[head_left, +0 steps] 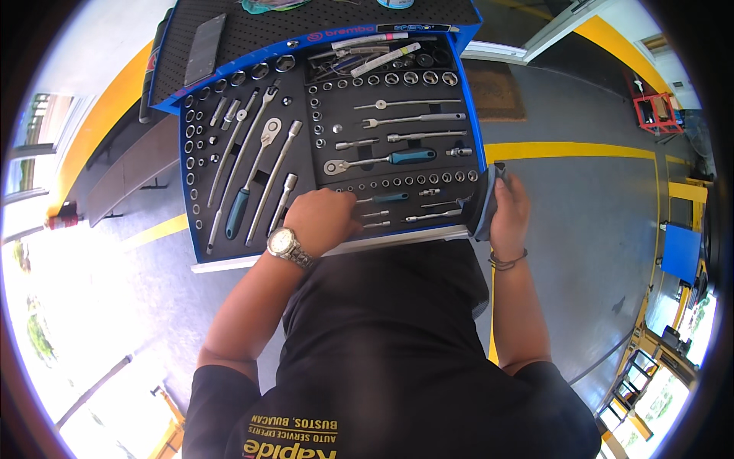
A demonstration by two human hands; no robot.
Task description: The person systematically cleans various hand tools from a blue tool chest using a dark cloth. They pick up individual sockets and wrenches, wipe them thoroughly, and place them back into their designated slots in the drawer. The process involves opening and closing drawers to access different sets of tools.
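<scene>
An open tool drawer (197, 266) lies before me, its black foam inlay filled with sockets, ratchets and extension bars. My left hand (325, 218), with a metal watch on its wrist, is over the front middle of the inlay. Its fingers are curled; whatever they hold, if anything, is hidden. Right beside it lie a small teal-handled ratchet (388, 199) and short extension bars (376, 224). At the drawer's right edge my right hand (511, 214) grips a grey-blue cloth (486, 208). A larger teal-handled ratchet (413, 157) rests farther back.
The blue cabinet's perforated black top (306, 19) bears a flat grey plate (206, 50) and a coloured cloth (275, 4). A brown mat (495, 90) lies on the grey floor to the right, near a yellow line (569, 150). A red frame stand (657, 113) stands far right.
</scene>
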